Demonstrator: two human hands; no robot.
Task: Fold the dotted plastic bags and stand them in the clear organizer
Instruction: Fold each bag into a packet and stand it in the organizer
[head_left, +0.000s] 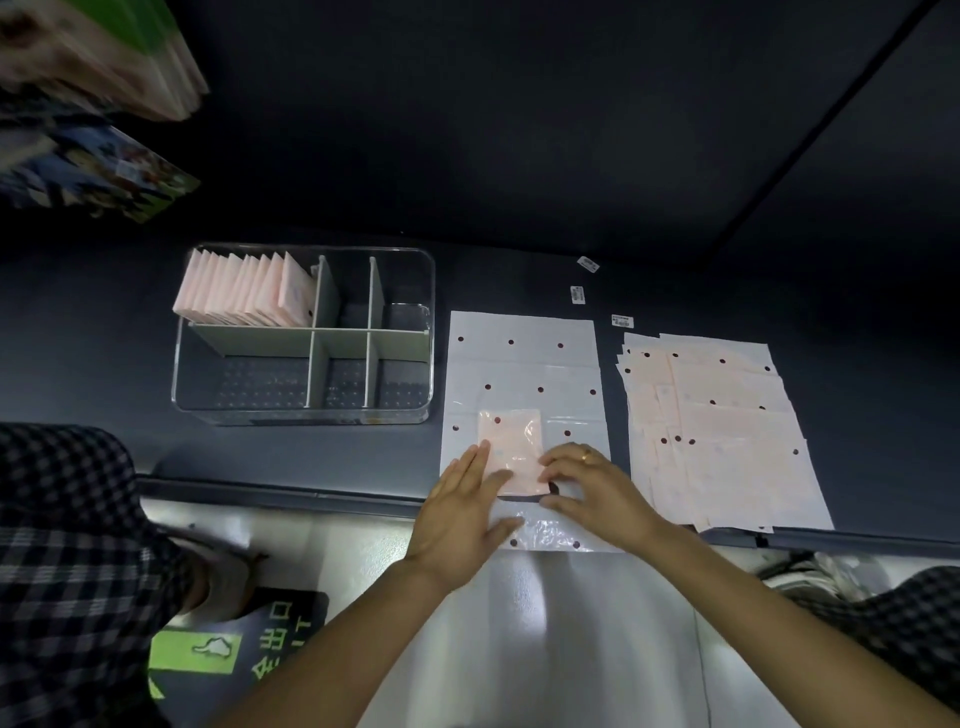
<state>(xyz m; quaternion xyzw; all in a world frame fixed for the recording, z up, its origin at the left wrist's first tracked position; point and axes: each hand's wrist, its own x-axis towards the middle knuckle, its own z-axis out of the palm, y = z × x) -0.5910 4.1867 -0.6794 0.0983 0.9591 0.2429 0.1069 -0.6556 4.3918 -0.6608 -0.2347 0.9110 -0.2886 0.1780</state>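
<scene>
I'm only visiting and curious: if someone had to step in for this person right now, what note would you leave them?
Left hand: flat, pressing the small folded bag.
Right hand: fingers curled at that bag's right edge, pinching it.
That bag lies on a flat dotted sheet at the table edge.
Done: a row of folded bags stands in the clear organizer's back-left compartment.
Left: finish this fold, stand it in the organizer, then fold the unfolded stack on the right.

A small folded pink dotted bag (511, 449) lies on a flat white dotted bag (524, 364).
</scene>
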